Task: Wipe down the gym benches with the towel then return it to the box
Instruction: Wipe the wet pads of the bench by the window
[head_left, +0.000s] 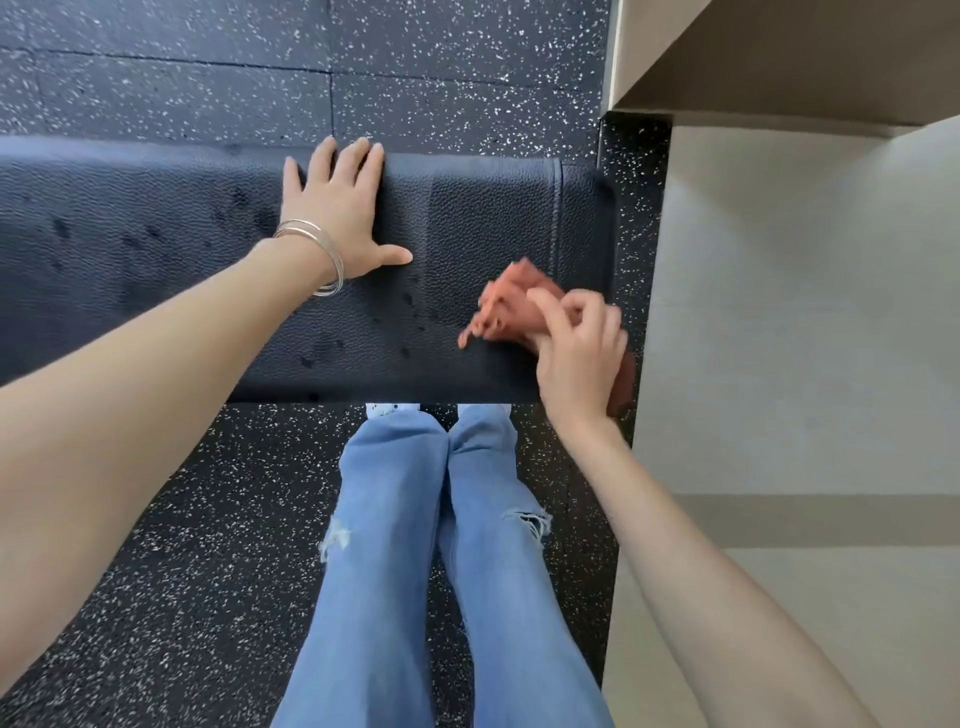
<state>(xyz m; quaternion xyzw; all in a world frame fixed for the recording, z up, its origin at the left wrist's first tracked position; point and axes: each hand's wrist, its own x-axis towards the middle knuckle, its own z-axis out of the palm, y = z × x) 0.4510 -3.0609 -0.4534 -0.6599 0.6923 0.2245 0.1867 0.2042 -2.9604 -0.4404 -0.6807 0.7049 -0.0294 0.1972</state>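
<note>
A black padded gym bench (493, 218) runs across the view from the left edge to its end on the right. Dark wet spots dot its surface. My left hand (343, 208) lies flat on the bench with its fingers spread, reaching to the far edge. My right hand (582, 353) grips a bunched pink-orange towel (506, 306) over the bench's near right corner. The towel looks blurred, and part of it hangs below my palm. No box is in view.
Black speckled rubber flooring (208, 78) surrounds the bench. A beige wall (805, 312) stands close to the bench's right end. My legs in blue jeans (441, 545) stand against the bench's near edge.
</note>
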